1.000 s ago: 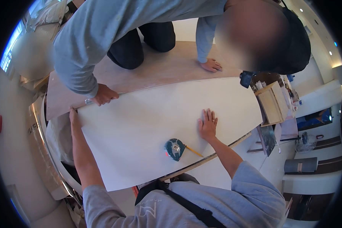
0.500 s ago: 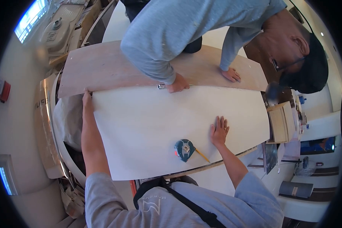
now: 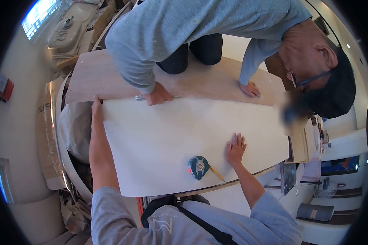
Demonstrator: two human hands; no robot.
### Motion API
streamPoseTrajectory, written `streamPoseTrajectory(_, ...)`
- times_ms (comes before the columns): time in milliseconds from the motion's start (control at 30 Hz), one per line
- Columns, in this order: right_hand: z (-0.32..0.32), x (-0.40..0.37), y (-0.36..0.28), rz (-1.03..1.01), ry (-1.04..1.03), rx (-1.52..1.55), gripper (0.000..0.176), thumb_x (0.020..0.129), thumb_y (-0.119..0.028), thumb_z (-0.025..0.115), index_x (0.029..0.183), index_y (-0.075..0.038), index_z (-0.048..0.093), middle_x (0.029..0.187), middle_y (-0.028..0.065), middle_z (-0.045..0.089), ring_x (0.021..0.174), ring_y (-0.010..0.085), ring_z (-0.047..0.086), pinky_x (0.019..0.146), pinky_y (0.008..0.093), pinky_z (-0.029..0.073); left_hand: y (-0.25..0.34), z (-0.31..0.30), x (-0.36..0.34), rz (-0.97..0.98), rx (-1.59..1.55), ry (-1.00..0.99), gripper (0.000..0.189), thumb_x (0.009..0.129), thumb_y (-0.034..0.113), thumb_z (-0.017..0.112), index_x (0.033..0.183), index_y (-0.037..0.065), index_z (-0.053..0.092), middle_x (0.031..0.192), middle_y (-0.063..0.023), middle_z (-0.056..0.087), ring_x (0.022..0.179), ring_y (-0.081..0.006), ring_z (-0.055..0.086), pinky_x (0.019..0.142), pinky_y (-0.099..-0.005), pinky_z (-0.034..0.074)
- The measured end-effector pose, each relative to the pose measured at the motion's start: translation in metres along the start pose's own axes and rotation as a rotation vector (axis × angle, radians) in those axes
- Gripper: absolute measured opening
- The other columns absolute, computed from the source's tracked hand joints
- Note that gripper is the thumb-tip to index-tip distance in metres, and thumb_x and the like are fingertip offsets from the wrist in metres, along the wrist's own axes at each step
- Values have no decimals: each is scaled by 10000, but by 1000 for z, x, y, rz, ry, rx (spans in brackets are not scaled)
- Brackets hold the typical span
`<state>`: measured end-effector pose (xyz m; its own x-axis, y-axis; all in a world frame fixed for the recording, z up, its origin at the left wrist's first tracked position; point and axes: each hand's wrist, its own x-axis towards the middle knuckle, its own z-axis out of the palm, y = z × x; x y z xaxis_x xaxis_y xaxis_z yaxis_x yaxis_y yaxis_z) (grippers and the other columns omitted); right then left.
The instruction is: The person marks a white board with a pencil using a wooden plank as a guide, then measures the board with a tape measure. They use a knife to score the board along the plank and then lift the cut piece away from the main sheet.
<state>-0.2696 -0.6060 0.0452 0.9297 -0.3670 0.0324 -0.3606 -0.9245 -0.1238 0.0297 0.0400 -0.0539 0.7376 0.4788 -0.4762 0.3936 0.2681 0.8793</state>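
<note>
A large white sheet (image 3: 159,134) lies in front of me, with a brown wooden board (image 3: 98,77) across its far part. At the left end of the board's near edge, my left hand (image 3: 96,107) is closed on the board, thumb on top and fingers mostly hidden. My right hand (image 3: 235,152) lies flat on the white sheet, fingers stretched out. Left of it on the sheet are a dark green tape measure (image 3: 199,168) and a yellow pencil (image 3: 217,174). A co-worker's hand (image 3: 158,94) grips a silver metal tool (image 3: 140,98) at the board's edge.
The co-worker (image 3: 200,24) kneels on the board, the other hand (image 3: 250,89) pressed flat on it. A sink (image 3: 67,36) stands at the far left. A plastic-covered bundle (image 3: 75,126) is beside my left arm. Wooden pieces (image 3: 299,145) stand at the right.
The co-worker's hand with the metal tool has slid left along the board's edge, and the co-worker's body has shifted. My hands keep their places on the board and sheet.
</note>
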Motion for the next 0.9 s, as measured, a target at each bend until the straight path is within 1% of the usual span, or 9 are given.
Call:
streamPoseTrajectory(33,-1,-1,0,-2,1,4,615,975,-407,443,1503,-117,320,1577,154,250,1469,383,163,1153,617,121,-2,-1,1,16,15,-6,622,997,554,400,1230,10,592,1105,-118,647,970,-232,601,865,-372,486)
streamPoseTrajectory(133,2,0,3,-7,8,8,616,972,-403,446,1503,-116,324,1576,154,253,1469,381,165,1156,611,118,-20,-9,34,-7,-32,-45,702,963,577,459,1254,-46,600,1192,-134,629,1043,-222,592,894,-391,471)
streamPoseTrajectory(233,4,0,5,-5,11,12,612,969,-397,451,1500,-117,330,1571,156,263,1467,384,170,1156,611,116,0,-2,0,-83,-84,-57,712,952,587,473,1258,-43,600,1204,-136,625,1060,-225,586,893,-397,473)
streamPoseTrajectory(333,5,-1,6,-3,27,12,608,966,-394,455,1497,-122,337,1568,157,271,1466,387,174,1155,615,117,-6,-3,11,-86,-59,-25,740,941,600,480,1278,-51,581,1243,-151,613,1085,-238,582,904,-402,475)
streamPoseTrajectory(433,4,0,5,-10,30,10,608,963,-396,457,1497,-131,339,1569,155,270,1465,387,177,1154,615,121,-28,-8,45,-3,-25,-29,773,930,611,483,1308,-61,547,1279,-169,599,1125,-258,575,944,-402,459)
streamPoseTrajectory(567,2,0,2,-16,29,-7,604,968,-401,446,1501,-139,333,1573,153,262,1465,388,180,1155,610,130,-11,-3,16,-28,20,0,762,930,603,483,1302,-58,553,1304,-177,585,1182,-265,556,995,-395,422)
streamPoseTrajectory(700,4,0,5,-26,27,-15,604,976,-407,432,1508,-143,321,1576,156,254,1464,391,181,1153,611,133,-2,0,5,-73,-23,-35,745,941,590,465,1290,-61,562,1303,-176,587,1184,-259,553,994,-388,418)
streamPoseTrajectory(800,6,0,5,-30,26,-22,606,979,-411,428,1511,-144,315,1578,157,251,1465,390,181,1153,611,133,-2,2,1,-10,89,62,631,988,542,427,1178,-27,621,1119,-106,654,963,-209,600,842,-366,487)
streamPoseTrajectory(900,5,0,7,-37,22,-20,611,978,-413,431,1512,-140,316,1576,161,254,1463,391,186,1151,615,134,-8,0,12,-14,50,69,632,989,535,438,1219,-30,603,1158,-108,640,1003,-209,592,877,-364,478)
